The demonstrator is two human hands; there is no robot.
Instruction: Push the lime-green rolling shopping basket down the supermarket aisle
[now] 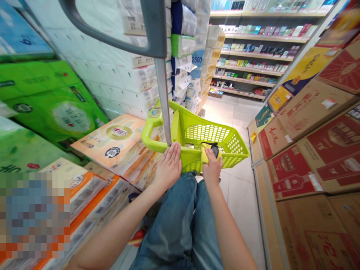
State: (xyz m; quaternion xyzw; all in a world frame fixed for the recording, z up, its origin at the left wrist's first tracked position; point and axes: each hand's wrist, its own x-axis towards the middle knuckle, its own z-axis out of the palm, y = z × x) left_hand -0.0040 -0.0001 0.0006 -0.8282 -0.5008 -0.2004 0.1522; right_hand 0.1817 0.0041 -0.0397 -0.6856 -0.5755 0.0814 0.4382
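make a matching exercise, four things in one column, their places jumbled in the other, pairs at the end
1. yellow cloth
2. long grey metal pole
3. red and brown cardboard boxes
4. bare left hand

A. rising from the lime-green perforated plastic basket
B. stretched flat at the basket's near rim
C. stacked at the picture's right
D. under the right hand

Pairs: 1-D, 2-A, 3-C, 4-B
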